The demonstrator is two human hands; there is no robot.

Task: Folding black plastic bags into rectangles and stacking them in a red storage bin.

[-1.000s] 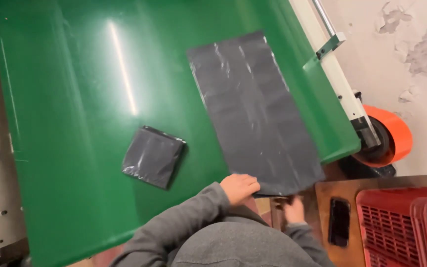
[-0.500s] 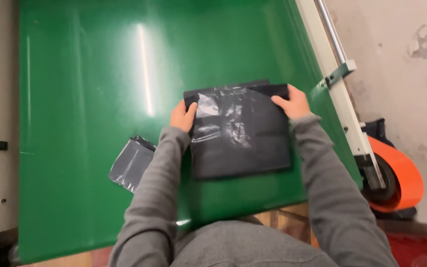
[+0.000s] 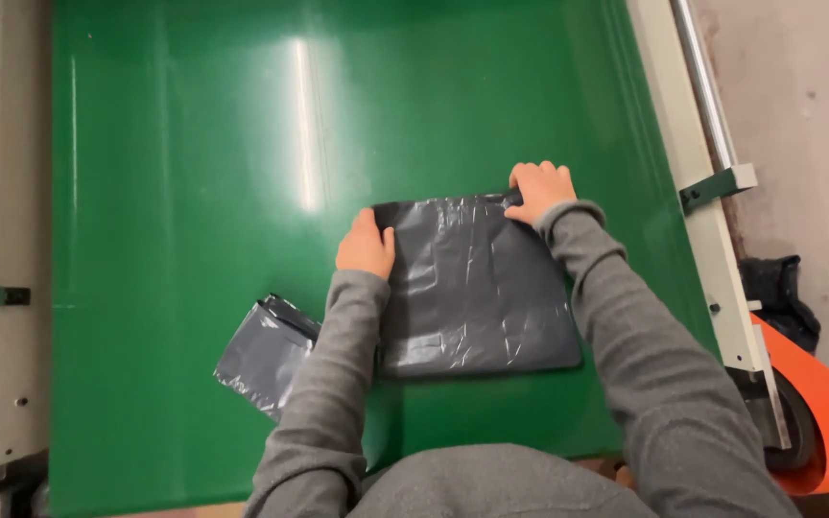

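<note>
Folded grey plastic bag (image 3: 477,288) lies flat on the green table (image 3: 194,192), near its front edge. Left hand (image 3: 367,247) presses flat on the bag's upper left corner, fingers together. Right hand (image 3: 539,189) is curled, pinching the bag's upper right corner. A smaller folded bag (image 3: 263,353) lies left of the big bag, partly under the left sleeve.

You are standing in a workshop or packing floor, as shown by the wide green conveyor belt (image 3: 194,192) with pale metal side rails (image 3: 712,221), the orange roller guard (image 3: 822,412) at its right edge, and the bare, stained concrete floor (image 3: 808,115) beyond.
</note>
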